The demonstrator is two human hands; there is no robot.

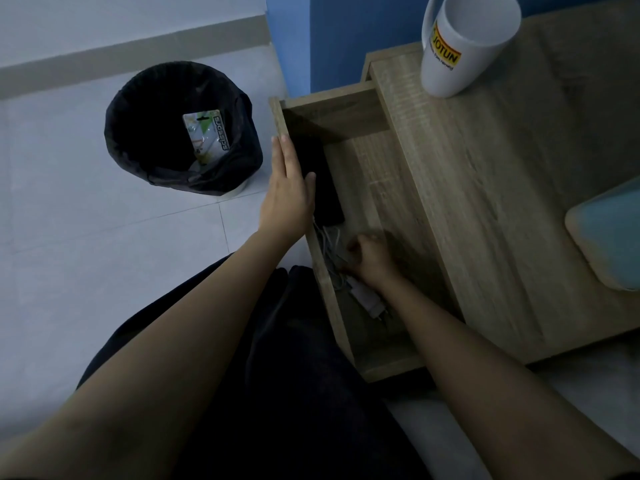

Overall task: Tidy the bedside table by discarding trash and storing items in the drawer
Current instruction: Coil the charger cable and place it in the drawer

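Note:
The wooden drawer [377, 188] of the bedside table [485, 202] is pulled out towards me. My left hand [289, 188] lies flat against the drawer's front panel, fingers straight and together. Inside, along the front, lies a black flat object [323, 188], partly hidden by that hand. My right hand [369, 259] reaches into the drawer with fingers curled on a bundle of white cable [330, 242]. The white charger plug [369, 299] lies just below that hand on the drawer floor.
A black-lined trash bin [180, 129] stands on the tiled floor left of the drawer, holding a scissors package [207, 136]. A white mug [464, 43] stands at the back of the tabletop. A light blue object [613, 237] sits at the table's right edge.

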